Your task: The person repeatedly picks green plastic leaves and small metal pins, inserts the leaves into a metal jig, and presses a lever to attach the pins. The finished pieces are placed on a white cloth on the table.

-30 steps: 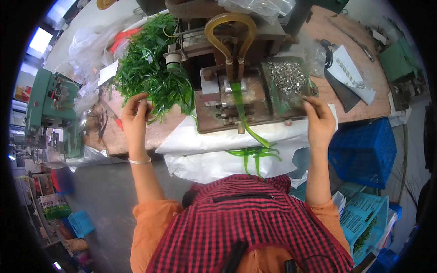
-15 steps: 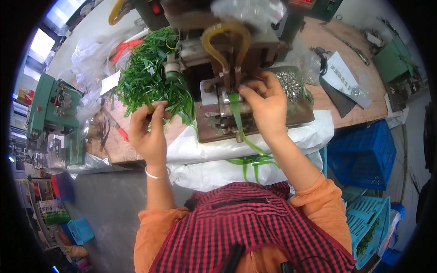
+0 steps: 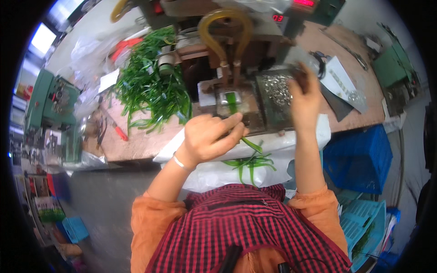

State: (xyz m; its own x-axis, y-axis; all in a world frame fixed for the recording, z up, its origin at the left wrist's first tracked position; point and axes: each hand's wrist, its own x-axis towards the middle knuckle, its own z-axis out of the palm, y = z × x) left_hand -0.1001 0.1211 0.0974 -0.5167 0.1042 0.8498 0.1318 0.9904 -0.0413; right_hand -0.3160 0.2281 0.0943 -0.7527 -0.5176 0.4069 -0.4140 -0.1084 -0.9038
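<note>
My left hand point(image 3: 207, 139) pinches a green strap point(image 3: 232, 107) just in front of the press point(image 3: 243, 82). The strap's far end lies on a small metal block point(image 3: 223, 98) under the press; its near part hangs toward me over the bench edge. My right hand point(image 3: 306, 98) is at the right side of a tray point(image 3: 272, 119) holding small shiny metal pieces point(image 3: 277, 91). Its fingers are smeared by motion, so what they hold, if anything, does not show. Several more green straps point(image 3: 250, 163) lie on white sheeting point(image 3: 205, 175) near my apron.
A heap of green straps point(image 3: 152, 82) lies left of the press. A yellow hose point(image 3: 225, 16) loops above it. A red-handled tool point(image 3: 120, 132) rests on the bench at left. Green machines point(image 3: 57, 98) stand far left; a blue crate point(image 3: 359, 157) stands below at right.
My left hand has come from the strap heap to the strap at the press. My right hand has left the press and moved right to the tray of metal pieces.
</note>
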